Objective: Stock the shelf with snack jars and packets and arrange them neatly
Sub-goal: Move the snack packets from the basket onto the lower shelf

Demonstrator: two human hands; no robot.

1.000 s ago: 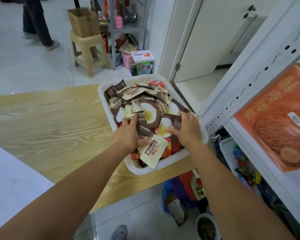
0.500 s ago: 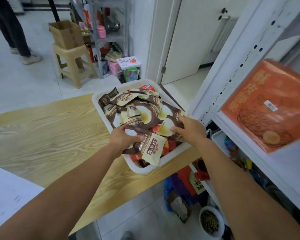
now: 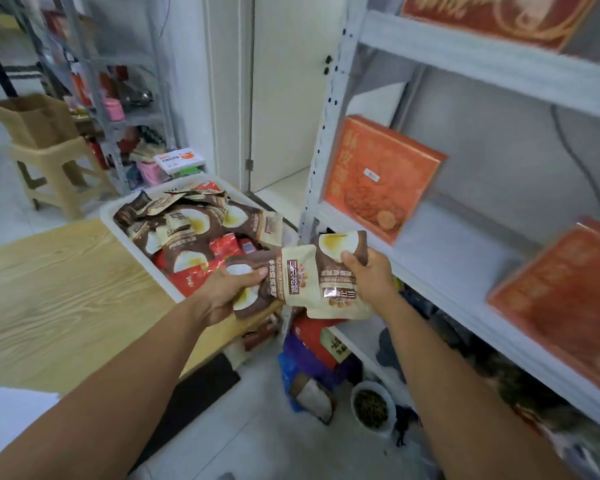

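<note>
Now, fingers [image 3: 253, 273]: left hand [image 3: 229, 289] and right hand [image 3: 368, 275] both clench one bundle of snack packets [image 3: 302, 282].
Packets: beside the shelf [image 3: 458, 258], just past the tub [image 3: 118, 216] on the surface [image 3: 66, 289].
Do well: keep the bundle squared — set it between the orange boxes [image 3: 378, 178].
Changed: hands were down in the tub — now raised shelfward.

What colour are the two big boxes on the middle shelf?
They're orange; the head view shows the boxes best.

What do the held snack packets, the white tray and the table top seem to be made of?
Snack packets: probably thin plastic film, printed; they crease where gripped. White tray: likely moulded plastic, smooth, rounded rim. Table top: wood or wood-look laminate; grain shows, which is unclear.
</note>
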